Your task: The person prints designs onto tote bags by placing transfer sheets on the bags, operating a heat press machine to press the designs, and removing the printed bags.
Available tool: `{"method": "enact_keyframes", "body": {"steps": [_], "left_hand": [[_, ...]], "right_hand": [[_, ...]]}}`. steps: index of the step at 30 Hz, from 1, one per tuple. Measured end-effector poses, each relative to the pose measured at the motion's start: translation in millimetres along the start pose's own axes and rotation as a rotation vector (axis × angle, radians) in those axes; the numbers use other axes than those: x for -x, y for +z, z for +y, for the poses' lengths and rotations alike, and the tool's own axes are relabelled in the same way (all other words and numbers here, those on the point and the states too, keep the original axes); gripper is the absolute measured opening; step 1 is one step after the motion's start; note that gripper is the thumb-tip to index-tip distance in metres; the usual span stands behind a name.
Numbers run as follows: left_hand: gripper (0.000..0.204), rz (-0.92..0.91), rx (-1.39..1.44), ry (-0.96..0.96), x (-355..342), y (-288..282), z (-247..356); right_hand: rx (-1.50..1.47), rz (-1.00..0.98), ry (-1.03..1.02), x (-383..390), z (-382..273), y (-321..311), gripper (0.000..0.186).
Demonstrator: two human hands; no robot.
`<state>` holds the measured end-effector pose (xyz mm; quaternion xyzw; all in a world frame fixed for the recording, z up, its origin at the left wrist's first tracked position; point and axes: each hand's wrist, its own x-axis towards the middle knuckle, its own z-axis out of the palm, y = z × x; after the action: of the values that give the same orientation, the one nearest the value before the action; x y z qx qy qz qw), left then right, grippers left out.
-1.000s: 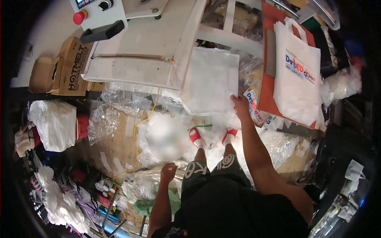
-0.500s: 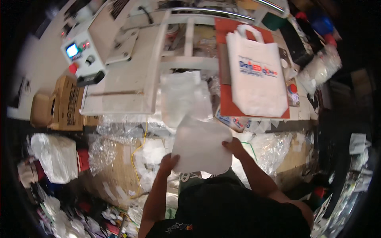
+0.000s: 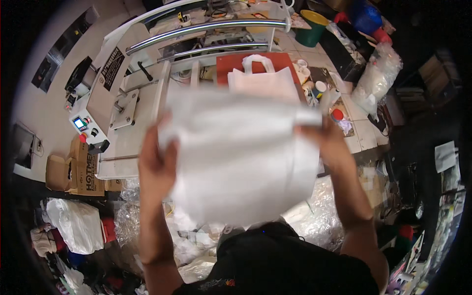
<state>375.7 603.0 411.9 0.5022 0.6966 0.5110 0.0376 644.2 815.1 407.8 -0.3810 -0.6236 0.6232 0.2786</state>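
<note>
Now white bag [image 3: 241,157] stretched between left hand [image 3: 156,169], right hand [image 3: 328,142].

I see my left grip [image 3: 156,164] and right grip [image 3: 328,142] clasping opposite edges of a blurred white bag [image 3: 241,157], held spread up over the worktop [image 3: 128,147]. Beyond it, another white bag with handles [image 3: 263,81] lies on a red pad [image 3: 231,64]. A cardboard box [image 3: 88,169] stands at left.

A blurred white fabric bag [image 3: 241,157] is held between both hands, left hand [image 3: 157,169] and right hand [image 3: 327,142], in front of the white handled tote bag [image 3: 263,81] lying on the red pad [image 3: 231,73] behind.
</note>
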Motion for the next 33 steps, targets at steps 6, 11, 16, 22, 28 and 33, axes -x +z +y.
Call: {"method": "enact_keyframes", "body": {"steps": [6, 11, 16, 22, 28, 33], "left_hand": [[0.036, 0.62, -0.242, 0.613, -113.0, 44.8, 105.7], [0.025, 0.425, -0.398, 0.304, -104.5, 152.8, -7.1], [0.044, -0.15, -0.729, -0.226, -17.4, 263.8, -192.1], [0.046, -0.222, -0.719, -0.402, -4.3, 272.6, -147.4], [0.044, -0.285, -0.724, -0.468, -6.2, 268.4, -144.1], [0.049, -0.167, -0.81, -0.148, -12.8, 275.6, -119.7]], "right_hand": [[0.177, 0.604, -0.947, -41.1, -130.7, -50.5, 0.059], [0.427, 0.672, -1.059, -113.1, -2.0, -88.9, 0.03], [0.846, 0.227, -0.372, -188.8, 212.4, -72.3, 0.023], [0.948, 0.253, -0.431, -177.0, 230.8, -87.9, 0.026], [0.986, 0.269, -0.412, -175.1, 236.6, -86.6, 0.03], [1.086, 0.41, -0.504, -159.5, 202.4, -66.3, 0.033]]}}
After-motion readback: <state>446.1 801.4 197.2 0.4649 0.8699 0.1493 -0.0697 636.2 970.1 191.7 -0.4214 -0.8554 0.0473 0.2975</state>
